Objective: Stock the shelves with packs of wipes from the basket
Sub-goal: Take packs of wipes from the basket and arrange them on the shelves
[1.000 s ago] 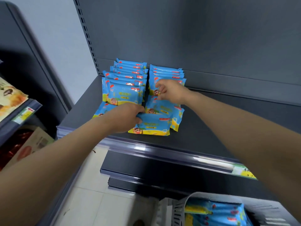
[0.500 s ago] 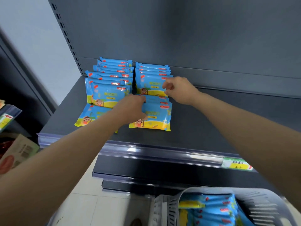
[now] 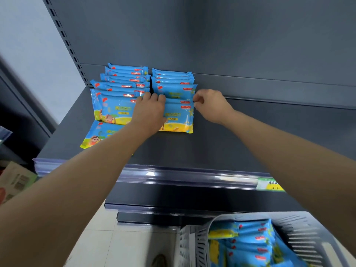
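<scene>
Two rows of blue-and-yellow wipe packs stand on the dark grey shelf (image 3: pixel 221 143): a left row (image 3: pixel 123 83) and a right row (image 3: pixel 173 79). My left hand (image 3: pixel 151 112) lies on the left side of the front pack of the right row (image 3: pixel 178 116) and presses it upright. My right hand (image 3: pixel 211 105) pinches that pack's upper right corner. One more pack (image 3: pixel 98 134) lies flat in front of the left row, partly under my left forearm. The grey basket (image 3: pixel 300 234) at the bottom right holds several more packs (image 3: pixel 248 245).
A clear price rail (image 3: pixel 192 176) with a green-yellow label (image 3: pixel 269 185) runs along the shelf's front edge. Lower shelves sit beneath it. Another shelving unit with boxed goods (image 3: pixel 15 180) stands at the left. Pale floor tiles (image 3: pixel 119 245) lie below.
Both hands have pushed the flat front pack of the right row back and upright against its row. The view has shifted, showing more of the basket.
</scene>
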`<move>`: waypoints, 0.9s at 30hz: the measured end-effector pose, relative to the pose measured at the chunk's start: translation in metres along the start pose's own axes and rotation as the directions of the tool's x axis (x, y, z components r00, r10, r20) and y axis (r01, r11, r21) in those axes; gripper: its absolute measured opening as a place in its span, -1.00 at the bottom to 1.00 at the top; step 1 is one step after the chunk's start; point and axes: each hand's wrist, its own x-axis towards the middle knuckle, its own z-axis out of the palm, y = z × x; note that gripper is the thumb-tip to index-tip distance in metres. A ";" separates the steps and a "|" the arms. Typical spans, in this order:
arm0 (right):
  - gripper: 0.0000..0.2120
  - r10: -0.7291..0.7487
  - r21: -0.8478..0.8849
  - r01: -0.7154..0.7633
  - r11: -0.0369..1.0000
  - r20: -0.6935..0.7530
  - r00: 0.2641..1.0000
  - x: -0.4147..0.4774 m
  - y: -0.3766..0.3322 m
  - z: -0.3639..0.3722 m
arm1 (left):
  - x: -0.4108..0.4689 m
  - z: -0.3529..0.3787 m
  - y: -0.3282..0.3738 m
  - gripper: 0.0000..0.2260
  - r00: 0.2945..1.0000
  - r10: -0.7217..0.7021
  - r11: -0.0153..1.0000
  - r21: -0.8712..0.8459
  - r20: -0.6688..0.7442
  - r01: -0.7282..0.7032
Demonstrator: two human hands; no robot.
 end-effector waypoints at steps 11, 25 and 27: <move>-0.78 -0.016 -0.010 0.015 1.000 -0.039 0.999 -0.039 -0.003 -0.008 | -0.028 0.010 0.008 -0.27 0.999 0.052 0.988 0.149 -0.011 -0.049; -0.74 -0.114 -0.181 0.096 0.979 -0.092 0.989 -0.134 0.016 -0.047 | -0.077 -0.040 0.073 -0.45 0.989 0.073 0.992 -0.095 -0.126 -0.085; -0.73 -0.123 -0.224 0.096 0.970 -0.113 0.986 -0.154 0.025 -0.055 | -0.091 -0.054 0.097 -0.48 0.973 0.112 0.976 -0.163 -0.201 -0.146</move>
